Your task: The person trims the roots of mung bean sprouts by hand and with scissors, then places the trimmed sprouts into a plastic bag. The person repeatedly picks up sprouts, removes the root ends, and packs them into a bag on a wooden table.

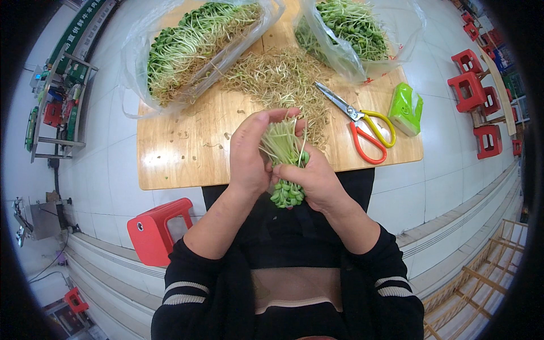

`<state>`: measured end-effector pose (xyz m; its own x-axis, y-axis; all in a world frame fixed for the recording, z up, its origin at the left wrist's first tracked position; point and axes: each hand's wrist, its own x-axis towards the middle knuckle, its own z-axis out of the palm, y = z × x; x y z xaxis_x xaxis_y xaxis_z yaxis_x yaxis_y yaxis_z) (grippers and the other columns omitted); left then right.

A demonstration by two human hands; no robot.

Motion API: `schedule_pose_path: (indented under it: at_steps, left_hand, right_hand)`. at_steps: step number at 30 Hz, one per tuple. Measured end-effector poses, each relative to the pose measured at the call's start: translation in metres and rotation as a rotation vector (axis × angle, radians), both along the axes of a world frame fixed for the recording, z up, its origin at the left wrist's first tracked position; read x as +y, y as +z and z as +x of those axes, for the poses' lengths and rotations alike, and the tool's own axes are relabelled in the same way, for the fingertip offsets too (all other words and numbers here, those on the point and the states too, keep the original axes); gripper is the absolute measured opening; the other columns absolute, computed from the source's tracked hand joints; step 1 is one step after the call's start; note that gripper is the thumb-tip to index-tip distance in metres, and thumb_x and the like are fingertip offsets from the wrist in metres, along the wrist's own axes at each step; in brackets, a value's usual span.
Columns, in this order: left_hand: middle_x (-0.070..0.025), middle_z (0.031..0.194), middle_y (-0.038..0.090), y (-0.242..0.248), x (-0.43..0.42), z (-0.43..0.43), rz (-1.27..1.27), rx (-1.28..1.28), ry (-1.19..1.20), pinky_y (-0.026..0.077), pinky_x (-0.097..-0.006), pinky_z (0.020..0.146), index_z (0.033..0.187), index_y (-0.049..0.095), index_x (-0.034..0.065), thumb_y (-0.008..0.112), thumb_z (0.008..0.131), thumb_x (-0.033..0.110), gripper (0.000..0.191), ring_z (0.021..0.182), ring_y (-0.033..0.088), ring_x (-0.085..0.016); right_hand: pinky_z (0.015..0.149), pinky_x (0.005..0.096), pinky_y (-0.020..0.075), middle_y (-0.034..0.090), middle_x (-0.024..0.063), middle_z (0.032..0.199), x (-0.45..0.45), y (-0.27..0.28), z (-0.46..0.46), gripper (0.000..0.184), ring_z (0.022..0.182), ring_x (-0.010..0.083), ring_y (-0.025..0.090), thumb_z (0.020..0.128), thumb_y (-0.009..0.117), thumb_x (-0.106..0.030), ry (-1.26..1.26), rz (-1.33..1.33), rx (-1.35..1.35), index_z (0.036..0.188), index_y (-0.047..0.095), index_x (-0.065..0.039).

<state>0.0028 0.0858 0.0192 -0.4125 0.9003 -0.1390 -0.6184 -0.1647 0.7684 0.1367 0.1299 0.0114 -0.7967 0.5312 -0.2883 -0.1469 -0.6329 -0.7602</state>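
A bunch of green sprouts point(284, 142) is between my hands at the table's near edge, pale stem ends up and green leaves pointing down towards my lap. My right hand point(316, 176) grips it around the lower stems, thumb across the front. Curved around the stems' left side and upper ends is my left hand point(248, 146), its fingertips partly hidden behind them. Just beyond lies a loose heap of brown root trimmings point(282, 78). To the right rest scissors point(349, 111) with one red and one yellow handle, blades slightly apart or closed; I cannot tell.
On the wooden table point(182, 146), a clear plastic bag point(134, 85) holds rooted sprouts point(191, 55); another bag point(352, 70) holds leafy sprouts point(350, 32). A green tissue pack point(401, 114) lies near the right edge. Red stools point(148, 236) stand around, and a metal rack point(59, 140) is at left.
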Motion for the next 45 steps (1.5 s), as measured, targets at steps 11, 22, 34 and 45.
schedule_pose_path:
  at_steps: [11, 22, 34, 45]
  left_hand:
    - [-0.0176, 0.126, 0.069, 0.007, 0.002, -0.023, 0.135, 0.705, -0.042, 0.054, -0.0411, 0.1, 0.108, 0.066, -0.0009, 0.068, 0.095, 0.008, 0.016, 0.118, 0.068, -0.028]
    - [-0.016, 0.127, 0.068, 0.032, 0.003, -0.04, -0.084, 1.258, -0.163, 0.056, -0.0362, 0.095, 0.101, 0.068, -0.0015, 0.074, 0.084, 0.004, 0.019, 0.117, 0.068, -0.025]
    - [-0.0182, 0.119, 0.073, 0.036, 0.006, -0.039, -0.028, 1.304, -0.099, 0.052, -0.0383, 0.101, 0.091, 0.068, -0.0031, 0.072, 0.086, 0.004, 0.009, 0.113, 0.07, -0.029]
    - [-0.0159, 0.122, 0.07, 0.033, 0.009, -0.039, -0.031, 1.246, -0.118, 0.052, -0.038, 0.104, 0.09, 0.064, -0.0013, 0.066, 0.081, 0.0, 0.009, 0.117, 0.068, -0.025]
  right_hand:
    - [0.073, 0.0301, 0.0563, 0.068, 0.0064, 0.097, 0.007, 0.004, 0.004, 0.037, 0.081, 0.0148, 0.067, 0.087, 0.066, 0.001, -0.022, 0.038, -0.109, 0.123, 0.061, 0.0]
    - [0.073, 0.0301, 0.0553, 0.066, 0.0034, 0.095, 0.01, 0.001, -0.001, 0.043, 0.083, 0.0108, 0.064, 0.084, 0.065, -0.001, -0.022, 0.224, -0.179, 0.127, 0.062, 0.0]
    - [0.077, 0.0298, 0.0544, 0.067, 0.002, 0.095, 0.014, -0.003, 0.002, 0.033, 0.085, 0.0102, 0.064, 0.085, 0.066, -0.003, 0.012, 0.253, -0.199, 0.118, 0.064, 0.0]
    - [0.076, 0.0297, 0.0552, 0.067, 0.0028, 0.097, 0.016, 0.0, 0.002, 0.036, 0.087, 0.0108, 0.066, 0.085, 0.063, -0.001, 0.026, 0.237, -0.205, 0.121, 0.063, 0.0]
